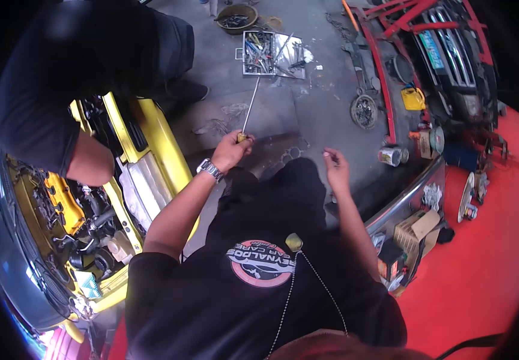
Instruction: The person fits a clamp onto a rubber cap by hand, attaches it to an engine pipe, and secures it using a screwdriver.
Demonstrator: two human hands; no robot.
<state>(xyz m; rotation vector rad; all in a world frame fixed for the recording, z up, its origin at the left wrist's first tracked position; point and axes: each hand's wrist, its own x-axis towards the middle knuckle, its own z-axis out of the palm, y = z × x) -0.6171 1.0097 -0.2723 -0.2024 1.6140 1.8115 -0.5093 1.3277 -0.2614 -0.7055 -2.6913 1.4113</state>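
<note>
My left hand (232, 151), with a metal watch on the wrist, is closed around the yellowish handle of a long screwdriver (251, 107). Its thin shaft points forward, and in the view its tip ends just below the open metal toolbox (243, 60) on the floor. Several hand tools fill the box, and more lie on its opened lid. My right hand (335, 164) hangs in front of me on the right, its fingers loosely bent and partly apart. I make out nothing in it.
On the left, another person in dark clothes leans over a yellow car's open engine bay (85, 210). A basin (236, 19) of parts stands beyond the toolbox. Rightward are a round tray (364, 112), a red frame (381, 78), a yellow jug (413, 99), cans and a cardboard box (416, 234).
</note>
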